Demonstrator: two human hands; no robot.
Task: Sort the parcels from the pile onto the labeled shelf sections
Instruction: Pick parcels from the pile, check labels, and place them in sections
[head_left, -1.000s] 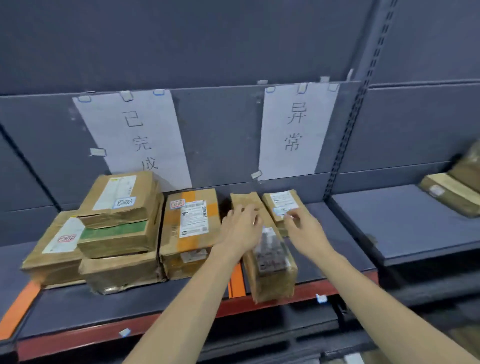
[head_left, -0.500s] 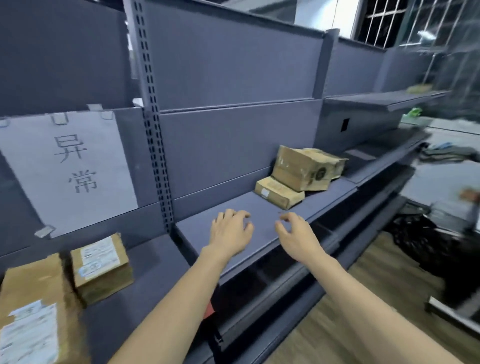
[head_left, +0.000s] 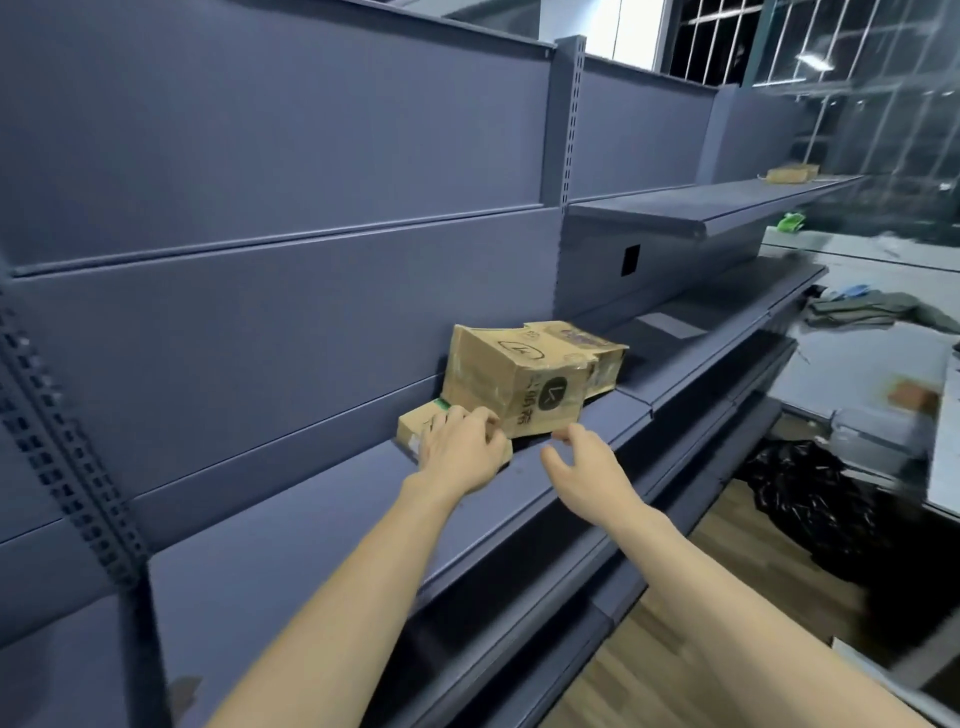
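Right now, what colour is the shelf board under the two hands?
Dark blue-grey, plain, no pattern: the shelf board, best seen in the head view.

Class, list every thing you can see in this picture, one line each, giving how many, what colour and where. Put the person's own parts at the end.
large cardboard box: one, brown, on the middle shelf, leaning over the flat box
flat box: one, tan, on the same shelf, partly under the large box
rear box: one, brown, behind the large box
far box: one, tan, on the upper shelf at the far end
shelving unit: one, dark grey-blue, running from left to far right
green item: one, beyond the upper shelf, too blurred to name
black bag: one, on the wooden floor at right
left hand: one, fingers curled on the flat box
right hand: one, loosely open, near the large box, holding nothing
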